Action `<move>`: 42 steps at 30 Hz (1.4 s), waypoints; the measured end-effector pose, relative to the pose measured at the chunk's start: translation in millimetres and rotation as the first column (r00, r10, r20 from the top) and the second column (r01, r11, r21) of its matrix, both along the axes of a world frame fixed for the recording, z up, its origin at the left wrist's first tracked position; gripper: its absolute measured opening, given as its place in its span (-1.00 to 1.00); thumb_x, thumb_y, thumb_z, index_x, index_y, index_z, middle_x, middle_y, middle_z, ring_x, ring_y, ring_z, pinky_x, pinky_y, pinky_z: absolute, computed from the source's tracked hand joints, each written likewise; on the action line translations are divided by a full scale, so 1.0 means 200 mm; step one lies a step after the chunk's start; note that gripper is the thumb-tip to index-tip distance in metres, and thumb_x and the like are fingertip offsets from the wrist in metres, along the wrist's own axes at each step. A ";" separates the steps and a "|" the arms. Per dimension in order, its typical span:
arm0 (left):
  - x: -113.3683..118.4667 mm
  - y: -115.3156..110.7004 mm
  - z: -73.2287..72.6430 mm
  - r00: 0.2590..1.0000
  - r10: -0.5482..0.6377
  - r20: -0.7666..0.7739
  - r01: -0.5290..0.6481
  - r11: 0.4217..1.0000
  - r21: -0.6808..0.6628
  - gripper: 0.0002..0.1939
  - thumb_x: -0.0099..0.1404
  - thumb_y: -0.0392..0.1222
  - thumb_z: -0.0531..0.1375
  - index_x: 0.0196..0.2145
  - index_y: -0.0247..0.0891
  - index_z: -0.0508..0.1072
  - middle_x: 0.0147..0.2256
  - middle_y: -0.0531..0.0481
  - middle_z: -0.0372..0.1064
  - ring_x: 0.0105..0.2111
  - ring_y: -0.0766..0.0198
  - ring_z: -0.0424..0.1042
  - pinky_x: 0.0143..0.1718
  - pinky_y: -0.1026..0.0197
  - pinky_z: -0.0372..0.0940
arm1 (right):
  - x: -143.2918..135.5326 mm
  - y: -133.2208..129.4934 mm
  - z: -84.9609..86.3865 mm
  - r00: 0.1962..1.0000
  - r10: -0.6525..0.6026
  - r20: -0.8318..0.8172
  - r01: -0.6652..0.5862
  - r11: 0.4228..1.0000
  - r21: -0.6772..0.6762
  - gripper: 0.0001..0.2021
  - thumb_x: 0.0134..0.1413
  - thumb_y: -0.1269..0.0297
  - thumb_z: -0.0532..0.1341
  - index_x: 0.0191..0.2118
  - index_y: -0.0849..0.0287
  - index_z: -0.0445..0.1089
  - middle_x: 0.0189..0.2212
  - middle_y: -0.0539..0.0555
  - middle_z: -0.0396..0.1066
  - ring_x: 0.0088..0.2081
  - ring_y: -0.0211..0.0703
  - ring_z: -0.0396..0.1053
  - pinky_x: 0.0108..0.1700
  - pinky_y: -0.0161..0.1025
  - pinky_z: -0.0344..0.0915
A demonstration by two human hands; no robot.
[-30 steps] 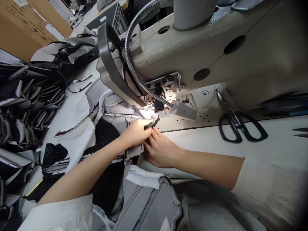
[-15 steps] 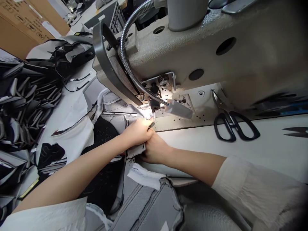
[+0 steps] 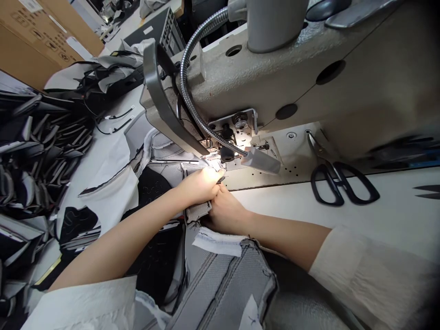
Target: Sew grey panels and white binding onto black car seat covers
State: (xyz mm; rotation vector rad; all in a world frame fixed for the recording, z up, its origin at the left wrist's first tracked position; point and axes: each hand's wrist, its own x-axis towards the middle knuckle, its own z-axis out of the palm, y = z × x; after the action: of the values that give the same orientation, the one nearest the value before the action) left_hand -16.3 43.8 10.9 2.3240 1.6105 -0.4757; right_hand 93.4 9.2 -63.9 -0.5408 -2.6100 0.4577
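Under the lit needle area of a sewing machine (image 3: 275,78) lies the edge of a grey padded fabric piece (image 3: 223,284). My left hand (image 3: 201,183) is closed on that edge, just in front of the presser foot. Close against it, a little lower and to the right, my right hand (image 3: 227,208) grips the same fabric from the side. Both hands' fingertips are partly hidden by each other and by the cloth. White strips and dark seams run along the piece, which hangs down over the table's front.
Black-handled scissors (image 3: 343,183) lie on the machine bed at right, beside the tip of another dark blade (image 3: 428,191). Stacked dark and grey cut pieces (image 3: 44,156) crowd the left. A cardboard box (image 3: 44,36) and a grey crate (image 3: 161,34) stand behind. A lamp (image 3: 261,160) hangs near the needle.
The camera view has shifted slightly, so the whole scene sits a little further right and lower. Both hands keep their hold on the fabric beside the needle, with little visible movement.
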 end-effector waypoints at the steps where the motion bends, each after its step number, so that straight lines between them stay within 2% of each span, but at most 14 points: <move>1: 0.01 0.00 0.00 1.000 -0.002 -0.004 0.002 1.000 -0.003 -0.49 0.12 -0.36 0.00 0.05 -0.33 0.35 -0.06 -0.21 0.41 -0.08 0.04 0.41 -0.04 0.09 0.31 | 0.00 0.00 0.00 1.000 0.003 -0.009 -0.003 1.000 -0.011 -0.78 0.09 0.25 0.10 -0.31 0.19 0.47 -0.41 0.16 0.40 -0.30 -0.01 0.18 -0.21 0.01 0.04; 5: 0.02 0.00 0.00 1.000 0.025 -0.012 -0.025 1.000 0.016 -0.54 0.13 -0.35 -0.01 0.00 -0.33 0.38 -0.12 -0.21 0.42 -0.12 0.03 0.42 -0.08 0.08 0.33 | -0.01 0.00 -0.01 0.999 0.013 -0.036 -0.014 0.999 -0.032 -0.77 0.08 0.26 0.09 -0.28 0.21 0.47 -0.35 0.18 0.42 -0.24 0.03 0.21 -0.20 0.01 0.08; 9: 0.02 0.01 -0.02 0.997 0.067 0.032 -0.068 0.997 0.045 -0.52 0.14 -0.36 -0.01 0.04 -0.28 0.36 -0.04 -0.17 0.38 -0.02 0.07 0.36 0.02 0.10 0.27 | 0.00 0.03 -0.03 0.998 -0.002 -0.069 0.001 1.000 -0.005 -0.80 0.04 0.28 0.12 -0.32 0.19 0.47 -0.24 0.16 0.42 -0.14 0.07 0.21 -0.10 0.05 0.09; 14: 0.02 0.03 -0.03 0.991 0.095 0.094 -0.103 0.991 0.083 -0.54 0.16 -0.35 0.00 0.00 -0.26 0.40 -0.04 -0.15 0.38 -0.03 0.09 0.35 0.03 0.11 0.27 | 0.00 0.07 -0.05 1.000 -0.022 0.022 0.020 0.996 0.085 -0.81 0.01 0.43 0.09 -0.46 0.20 0.44 -0.25 0.19 0.41 -0.08 0.11 0.19 -0.03 0.08 0.08; 17: 0.01 0.03 -0.03 0.987 0.098 0.126 -0.110 0.990 0.088 -0.54 0.15 -0.36 0.00 0.01 -0.27 0.40 -0.03 -0.14 0.38 -0.02 0.11 0.35 0.05 0.13 0.26 | 0.00 0.07 -0.04 0.997 -0.033 0.075 0.024 0.994 0.111 -0.79 0.00 0.48 0.08 -0.40 0.21 0.46 -0.26 0.21 0.41 -0.10 0.11 0.20 -0.01 0.10 0.07; 23: 0.01 0.02 -0.03 0.977 0.149 0.152 -0.160 0.986 0.057 -0.50 0.16 -0.33 0.01 0.07 -0.25 0.36 0.03 -0.13 0.35 0.02 0.11 0.33 0.06 0.12 0.26 | 0.01 0.06 -0.02 0.994 -0.029 0.104 0.016 0.993 0.121 -0.77 0.09 0.42 0.07 -0.31 0.21 0.49 -0.29 0.22 0.41 -0.16 0.09 0.22 -0.06 0.07 0.10; 26: 0.00 0.01 -0.03 0.979 0.131 0.155 -0.144 0.987 0.075 -0.50 0.15 -0.34 0.01 0.06 -0.27 0.38 0.02 -0.14 0.36 0.02 0.11 0.33 0.07 0.13 0.24 | 0.01 0.06 -0.02 0.995 -0.020 0.094 0.009 0.993 0.120 -0.78 0.12 0.38 0.07 -0.30 0.20 0.48 -0.30 0.20 0.41 -0.18 0.07 0.22 -0.07 0.05 0.10; 30: 0.00 0.00 -0.04 0.980 0.132 0.150 -0.148 0.983 0.106 -0.51 0.15 -0.33 0.01 0.04 -0.22 0.40 0.00 -0.11 0.38 0.01 0.10 0.34 0.05 0.13 0.25 | 0.02 0.07 -0.03 0.990 0.036 0.134 -0.052 0.991 0.119 -0.80 0.11 0.43 0.09 -0.41 0.20 0.46 -0.41 0.15 0.40 -0.26 -0.01 0.24 -0.10 0.01 0.11; 34: 0.00 -0.02 -0.04 0.974 0.188 0.126 -0.205 0.970 0.132 -0.47 0.16 -0.32 0.02 0.10 -0.17 0.34 -0.01 -0.09 0.38 -0.02 0.08 0.37 0.02 0.13 0.27 | 0.07 0.09 -0.02 0.977 0.145 0.159 -0.177 0.963 0.206 -0.78 0.15 0.48 0.08 -0.40 0.22 0.45 -0.37 0.14 0.40 -0.23 -0.06 0.25 -0.03 -0.06 0.11; 37: -0.01 -0.05 -0.07 0.967 0.207 0.147 -0.233 0.954 0.190 -0.44 0.16 -0.33 0.02 0.14 -0.19 0.30 0.04 -0.09 0.35 -0.02 0.08 0.37 0.03 0.13 0.26 | 0.13 0.09 -0.02 0.967 0.233 0.103 -0.253 0.923 0.290 -0.69 0.27 0.48 -0.03 -0.38 0.21 0.42 -0.42 0.09 0.37 -0.28 -0.15 0.26 -0.13 -0.20 0.15; 40: -0.03 -0.09 -0.10 0.950 0.219 0.223 -0.270 0.935 0.232 -0.44 0.19 -0.31 0.02 0.16 -0.15 0.27 0.05 -0.05 0.34 -0.03 0.10 0.37 0.02 0.15 0.27 | 0.18 0.09 -0.02 0.975 0.220 0.008 -0.210 0.918 0.336 -0.61 0.33 0.46 -0.15 -0.35 0.20 0.39 -0.44 0.06 0.35 -0.37 -0.22 0.24 -0.31 -0.28 0.13; 42: -0.04 -0.09 -0.13 0.931 0.225 0.286 -0.301 0.918 0.258 -0.48 0.20 -0.28 0.04 0.13 -0.12 0.30 0.02 -0.01 0.37 -0.04 0.13 0.38 0.01 0.18 0.27 | 0.18 0.10 -0.03 0.976 0.218 -0.019 -0.199 0.922 0.331 -0.58 0.35 0.44 -0.18 -0.33 0.21 0.39 -0.44 0.06 0.35 -0.39 -0.23 0.24 -0.34 -0.30 0.13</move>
State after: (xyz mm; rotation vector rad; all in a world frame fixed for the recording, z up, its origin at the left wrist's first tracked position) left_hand -24.9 25.1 -14.4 2.1986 1.9352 0.1294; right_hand 129.3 28.4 -69.3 -0.1371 -2.6239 0.0925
